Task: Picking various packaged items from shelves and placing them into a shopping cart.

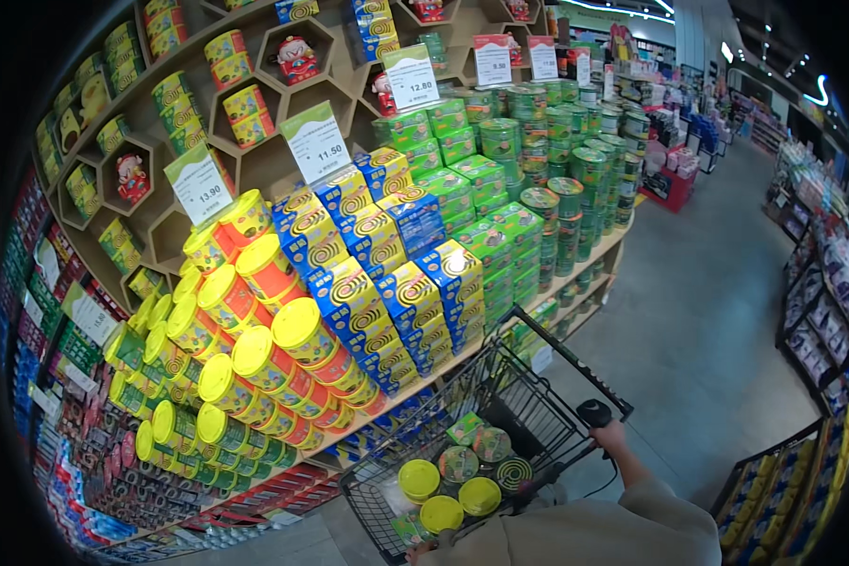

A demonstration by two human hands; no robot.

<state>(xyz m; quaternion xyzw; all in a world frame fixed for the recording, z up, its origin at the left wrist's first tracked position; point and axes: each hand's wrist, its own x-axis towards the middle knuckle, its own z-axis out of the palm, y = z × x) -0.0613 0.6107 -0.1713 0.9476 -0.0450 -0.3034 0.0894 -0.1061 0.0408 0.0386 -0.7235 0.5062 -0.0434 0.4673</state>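
Observation:
A black wire shopping cart (382,453) stands before me, against the shelf's edge. My right hand (610,437) is closed around a black corded handheld device (594,412) beside the cart's handle (566,347). At the bottom edge my left hand (419,552) is at the near rim of the basket, mostly cut off, so its grip is unclear. Inside the basket lie three tubs with yellow lids (480,496), round tins with clear-looking tops (458,464), a tin with a dark spiral on top (513,473) and green boxes (465,429).
Behind the cart, a curved wooden display holds yellow-lidded tubs (251,347), blue-and-yellow mosquito-coil boxes (350,290), green boxes (495,244) and stacked green tins (594,177). Price signs (316,141) stand above them. A grey-floored aisle (686,283) runs to the right, past a rack of yellow-and-blue packs (785,488).

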